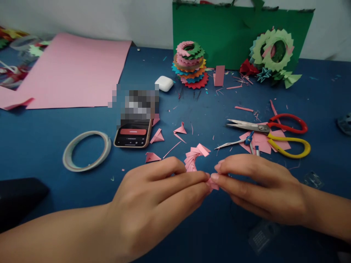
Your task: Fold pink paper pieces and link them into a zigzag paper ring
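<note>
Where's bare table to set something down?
Left: table between large pink sheet, tape roll and black object. Right: strip between scissors and dark item at the edge. Crowded: beneath the scissors, with cut paper, and between phone and left hand, where folded pieces lie.

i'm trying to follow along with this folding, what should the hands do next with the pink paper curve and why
Probably press its lower end snug: the left hand and right hand meet at that end of the pink paper curve. The curve is open on one side and loose folded pieces lie nearby, so a firm end seems worth having first.
</note>
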Demonstrator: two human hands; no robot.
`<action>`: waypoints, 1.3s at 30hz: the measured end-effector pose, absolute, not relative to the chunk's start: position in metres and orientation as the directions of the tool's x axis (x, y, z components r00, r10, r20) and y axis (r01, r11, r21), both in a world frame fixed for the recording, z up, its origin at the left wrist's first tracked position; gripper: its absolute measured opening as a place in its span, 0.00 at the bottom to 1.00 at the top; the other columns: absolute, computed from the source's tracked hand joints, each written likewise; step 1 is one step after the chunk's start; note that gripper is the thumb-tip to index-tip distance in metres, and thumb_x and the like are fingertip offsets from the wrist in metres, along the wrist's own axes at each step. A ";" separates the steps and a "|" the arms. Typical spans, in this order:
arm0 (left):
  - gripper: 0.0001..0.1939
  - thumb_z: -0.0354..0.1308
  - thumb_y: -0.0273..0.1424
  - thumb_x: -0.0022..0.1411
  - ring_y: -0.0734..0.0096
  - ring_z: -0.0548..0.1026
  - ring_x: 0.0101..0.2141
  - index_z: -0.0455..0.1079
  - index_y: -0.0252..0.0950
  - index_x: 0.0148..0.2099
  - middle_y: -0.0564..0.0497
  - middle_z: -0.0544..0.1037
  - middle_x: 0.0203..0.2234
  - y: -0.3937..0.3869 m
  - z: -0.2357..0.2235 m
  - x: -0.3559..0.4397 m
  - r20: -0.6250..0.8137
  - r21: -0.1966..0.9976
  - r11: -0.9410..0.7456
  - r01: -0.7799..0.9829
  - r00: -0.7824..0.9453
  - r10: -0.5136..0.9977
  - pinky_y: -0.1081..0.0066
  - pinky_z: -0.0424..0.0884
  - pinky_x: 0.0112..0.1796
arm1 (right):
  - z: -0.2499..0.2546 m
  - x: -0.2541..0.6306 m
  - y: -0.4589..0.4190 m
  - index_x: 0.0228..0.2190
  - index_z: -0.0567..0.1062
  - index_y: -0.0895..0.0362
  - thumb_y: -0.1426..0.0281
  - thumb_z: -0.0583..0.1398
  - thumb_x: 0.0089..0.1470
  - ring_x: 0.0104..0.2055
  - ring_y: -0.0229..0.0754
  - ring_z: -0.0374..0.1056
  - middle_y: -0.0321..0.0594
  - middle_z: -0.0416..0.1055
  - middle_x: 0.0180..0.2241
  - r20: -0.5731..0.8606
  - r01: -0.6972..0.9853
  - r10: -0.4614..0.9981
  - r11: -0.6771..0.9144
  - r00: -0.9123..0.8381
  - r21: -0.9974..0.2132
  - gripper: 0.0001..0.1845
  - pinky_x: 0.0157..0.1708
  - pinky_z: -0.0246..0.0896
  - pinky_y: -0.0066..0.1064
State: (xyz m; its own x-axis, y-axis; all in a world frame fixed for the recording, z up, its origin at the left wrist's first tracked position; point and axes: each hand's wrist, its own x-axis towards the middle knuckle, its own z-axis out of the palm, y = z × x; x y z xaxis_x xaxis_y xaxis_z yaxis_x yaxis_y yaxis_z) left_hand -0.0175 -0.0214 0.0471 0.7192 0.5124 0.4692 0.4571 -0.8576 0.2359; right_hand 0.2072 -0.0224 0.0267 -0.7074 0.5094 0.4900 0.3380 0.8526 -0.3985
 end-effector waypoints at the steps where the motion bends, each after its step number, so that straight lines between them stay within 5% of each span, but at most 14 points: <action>1: 0.07 0.54 0.24 0.63 0.76 0.74 0.25 0.73 0.33 0.37 0.54 0.81 0.31 -0.021 0.048 -0.018 0.459 0.238 -0.857 0.456 0.725 0.513 0.74 0.73 0.30 | 0.027 0.208 -0.020 0.40 0.75 0.66 0.77 0.53 0.60 0.45 0.35 0.67 0.45 0.73 0.39 0.478 0.316 0.501 0.853 -0.722 -0.416 0.12 0.49 0.62 0.22; 8: 0.06 0.55 0.24 0.63 0.75 0.72 0.25 0.74 0.33 0.38 0.53 0.81 0.33 -0.021 0.045 -0.021 0.431 0.247 -0.873 0.420 0.759 0.487 0.74 0.72 0.29 | 0.025 0.214 -0.008 0.42 0.73 0.63 0.75 0.52 0.61 0.49 0.35 0.66 0.44 0.72 0.42 0.390 0.183 0.428 0.829 -0.815 -0.528 0.11 0.49 0.63 0.25; 16: 0.12 0.51 0.21 0.62 0.67 0.75 0.34 0.70 0.28 0.47 0.46 0.79 0.42 -0.025 0.046 -0.032 0.361 0.109 -0.922 0.372 0.849 0.386 0.69 0.73 0.31 | 0.016 0.203 -0.021 0.37 0.75 0.61 0.76 0.59 0.54 0.43 0.35 0.67 0.45 0.70 0.41 0.465 0.298 0.622 0.747 -0.630 -0.595 0.08 0.44 0.65 0.25; 22: 0.16 0.43 0.23 0.64 0.67 0.75 0.33 0.71 0.32 0.45 0.49 0.79 0.41 -0.032 0.044 -0.029 0.371 0.043 -0.918 0.394 0.847 0.381 0.68 0.70 0.28 | 0.016 0.194 -0.027 0.39 0.72 0.59 0.76 0.58 0.54 0.41 0.36 0.68 0.43 0.69 0.39 0.355 0.197 0.746 0.539 -0.563 -0.819 0.09 0.41 0.67 0.27; 24: 0.17 0.41 0.23 0.64 0.65 0.74 0.33 0.71 0.33 0.44 0.48 0.79 0.40 -0.035 0.037 -0.027 0.485 0.056 -0.888 0.457 0.764 0.424 0.66 0.68 0.29 | 0.016 0.192 -0.029 0.40 0.71 0.59 0.75 0.58 0.53 0.42 0.38 0.68 0.43 0.70 0.39 0.312 0.181 0.779 0.472 -0.543 -0.863 0.10 0.42 0.67 0.30; 28: 0.17 0.41 0.22 0.64 0.65 0.72 0.32 0.71 0.32 0.43 0.48 0.79 0.39 -0.038 0.030 -0.026 0.499 0.032 -0.887 0.460 0.762 0.413 0.67 0.64 0.26 | 0.017 0.189 -0.030 0.39 0.70 0.59 0.76 0.57 0.54 0.35 0.34 0.69 0.39 0.72 0.34 0.167 0.193 0.853 0.296 -0.495 -0.936 0.09 0.34 0.68 0.23; 39: 0.17 0.40 0.22 0.65 0.65 0.71 0.34 0.71 0.30 0.44 0.48 0.79 0.39 -0.042 0.032 -0.022 0.481 0.043 -0.879 0.475 0.761 0.435 0.67 0.63 0.29 | 0.016 0.185 -0.032 0.30 0.74 0.59 0.80 0.60 0.48 0.27 0.29 0.67 0.32 0.71 0.24 0.119 0.242 0.901 0.237 -0.417 -0.941 0.06 0.29 0.63 0.18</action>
